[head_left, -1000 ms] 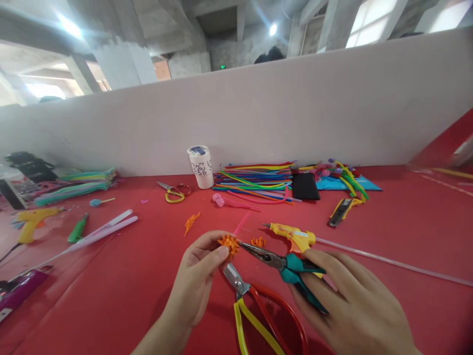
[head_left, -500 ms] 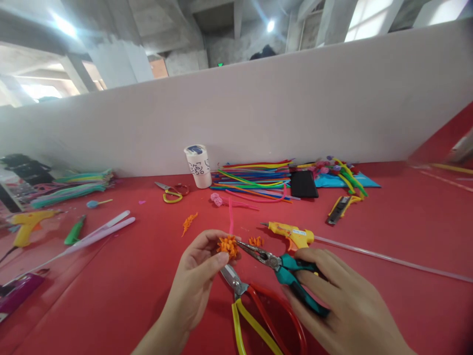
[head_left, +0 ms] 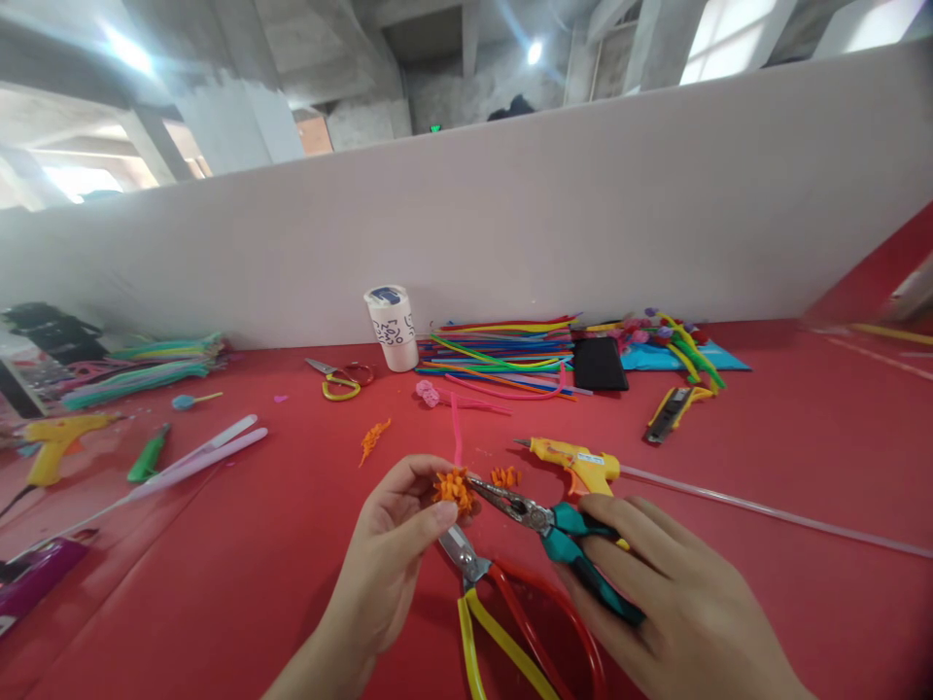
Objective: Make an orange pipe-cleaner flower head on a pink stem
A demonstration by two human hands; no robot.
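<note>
Between thumb and fingers, my left hand (head_left: 397, 544) pinches a fluffy orange piece (head_left: 453, 489). My right hand (head_left: 656, 583) is wrapped round the teal handles of needle-nose pliers (head_left: 539, 516), whose tips touch the right side of the orange piece. Whether the tips grip it is too small to tell. Below lie large scissors (head_left: 510, 622) with red and yellow handles, their blades partly behind my left fingers. A smaller orange piece (head_left: 505, 476) rests behind the pliers, and another (head_left: 374, 440) lies farther left. A pink stem (head_left: 457, 428) stands just behind my left hand.
A yellow glue gun (head_left: 579, 462) with a long glue stick lies right of centre. Behind are a white cup (head_left: 392, 331), coloured stems (head_left: 502, 350), a black phone-like object (head_left: 600, 364) and small scissors (head_left: 339, 379). A cutter (head_left: 669, 413) lies farther right.
My left hand and the orange piece have shifted very slightly to the right. The pliers have hardly moved and their tips remain at the piece.
</note>
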